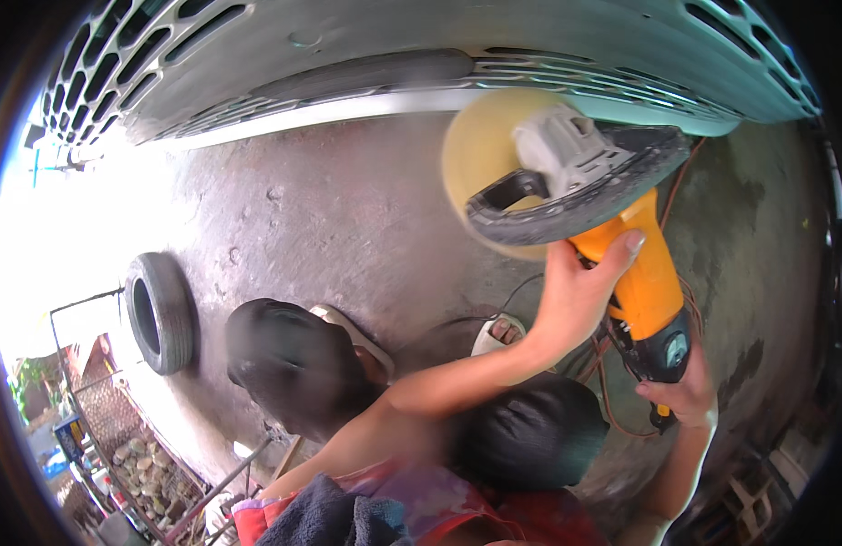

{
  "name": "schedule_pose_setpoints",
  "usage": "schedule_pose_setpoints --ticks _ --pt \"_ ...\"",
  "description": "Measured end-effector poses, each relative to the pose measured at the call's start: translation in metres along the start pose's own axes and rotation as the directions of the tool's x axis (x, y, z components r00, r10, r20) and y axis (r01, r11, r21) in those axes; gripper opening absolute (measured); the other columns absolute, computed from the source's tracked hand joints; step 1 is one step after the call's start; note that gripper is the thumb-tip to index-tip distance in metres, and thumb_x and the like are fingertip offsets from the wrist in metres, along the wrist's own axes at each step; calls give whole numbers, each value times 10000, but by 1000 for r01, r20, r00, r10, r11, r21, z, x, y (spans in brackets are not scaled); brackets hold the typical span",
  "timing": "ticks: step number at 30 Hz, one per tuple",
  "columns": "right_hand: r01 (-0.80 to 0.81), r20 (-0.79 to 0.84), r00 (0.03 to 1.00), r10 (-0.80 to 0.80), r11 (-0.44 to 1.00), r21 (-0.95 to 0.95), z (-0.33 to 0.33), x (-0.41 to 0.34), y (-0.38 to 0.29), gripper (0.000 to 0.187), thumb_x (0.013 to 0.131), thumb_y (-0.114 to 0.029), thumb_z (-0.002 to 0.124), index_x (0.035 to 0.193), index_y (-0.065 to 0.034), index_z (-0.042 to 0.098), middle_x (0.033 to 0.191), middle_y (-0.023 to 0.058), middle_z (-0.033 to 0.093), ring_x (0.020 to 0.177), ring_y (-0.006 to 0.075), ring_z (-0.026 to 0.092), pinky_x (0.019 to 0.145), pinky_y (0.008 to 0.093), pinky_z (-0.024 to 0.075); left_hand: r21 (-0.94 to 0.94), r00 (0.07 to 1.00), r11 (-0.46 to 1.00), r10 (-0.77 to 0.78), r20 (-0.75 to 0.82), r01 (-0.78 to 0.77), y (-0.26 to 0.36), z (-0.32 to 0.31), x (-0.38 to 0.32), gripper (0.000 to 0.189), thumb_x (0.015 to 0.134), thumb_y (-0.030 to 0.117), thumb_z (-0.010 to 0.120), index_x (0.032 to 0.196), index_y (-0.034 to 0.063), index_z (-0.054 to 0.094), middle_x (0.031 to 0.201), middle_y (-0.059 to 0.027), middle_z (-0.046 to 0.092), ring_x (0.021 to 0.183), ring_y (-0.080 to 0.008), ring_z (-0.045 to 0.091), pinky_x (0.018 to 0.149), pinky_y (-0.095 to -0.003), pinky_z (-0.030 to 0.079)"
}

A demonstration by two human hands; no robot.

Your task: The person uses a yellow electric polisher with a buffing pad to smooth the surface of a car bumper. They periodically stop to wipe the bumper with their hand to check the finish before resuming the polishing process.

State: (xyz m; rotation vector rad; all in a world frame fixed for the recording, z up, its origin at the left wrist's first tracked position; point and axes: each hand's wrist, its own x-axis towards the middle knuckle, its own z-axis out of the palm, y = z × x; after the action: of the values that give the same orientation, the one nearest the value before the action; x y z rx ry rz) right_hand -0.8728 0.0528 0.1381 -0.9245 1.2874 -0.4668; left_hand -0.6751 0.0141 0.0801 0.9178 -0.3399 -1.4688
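Observation:
Both of my hands hold an orange and black rotary polisher (645, 273) in front of a car's front bumper (380, 102). My left hand (579, 293) grips the orange body just behind its black D-shaped handle (578, 205). Around the black rear grip, my right hand (687, 392) is closed; its fingers are partly hidden. The round yellow polishing pad (479, 164) faces the bumper and looks blurred. It overlaps the bumper's lower edge in view; I cannot tell whether they touch.
A tire (160, 314) stands on the concrete floor (312, 205) at left. Reddish-brown cable (602, 382) lies looped beneath the polisher, beside my sandaled foot (499, 334). A metal frame (240, 467) and stones (144, 471) are at lower left. A dark towel (325, 515) hangs against my clothing.

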Motion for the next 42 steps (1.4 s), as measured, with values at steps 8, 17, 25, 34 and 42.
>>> schedule_pose_setpoints --ticks 8,17,25,34,42 --pt "313 418 895 -155 887 -341 95 105 -16 1047 646 -157 874 1484 17 272 1383 207 492 1322 286 473 1105 385 354 192 899 969 219 -380 -155 68 -113 3 489 1006 386 532 1301 -3 500 1188 -94 602 1065 -174 589 957 -328 466" --pt "505 619 764 -181 765 -399 218 179 -33 1011 722 -224 832 1502 -32 217 1349 276 527 1266 370 534 1037 428 442 181 754 843 535 -382 -506 146 -210 29 559 1031 460 411 1361 11 455 1252 -154 588 1087 -288 615 944 -428 516" --pt "459 437 855 -281 803 -381 127 126 -4 1036 659 -171 854 1497 0 271 1374 223 510 1300 313 503 1090 395 383 142 877 937 349 -332 -319 66 -154 14 456 1016 380 505 1288 15 529 1173 -88 606 1062 -170 589 951 -339 467" --pt "126 134 985 -112 986 -106 63 45 39 1117 621 -185 892 1488 54 230 1361 165 483 1273 253 490 1062 377 392 62 975 987 155 -157 -147 21 -77 -5 353 859 100 758 1136 -10 570 1034 -59 647 960 -120 598 856 -302 500" --pt "260 354 922 -160 931 -257 151 98 -11 1067 633 -145 878 1484 45 264 1366 172 492 1274 248 495 1080 372 374 100 902 965 264 -343 -244 94 -149 -3 373 929 249 687 1165 -26 599 1070 -47 637 948 -120 589 838 -286 494"
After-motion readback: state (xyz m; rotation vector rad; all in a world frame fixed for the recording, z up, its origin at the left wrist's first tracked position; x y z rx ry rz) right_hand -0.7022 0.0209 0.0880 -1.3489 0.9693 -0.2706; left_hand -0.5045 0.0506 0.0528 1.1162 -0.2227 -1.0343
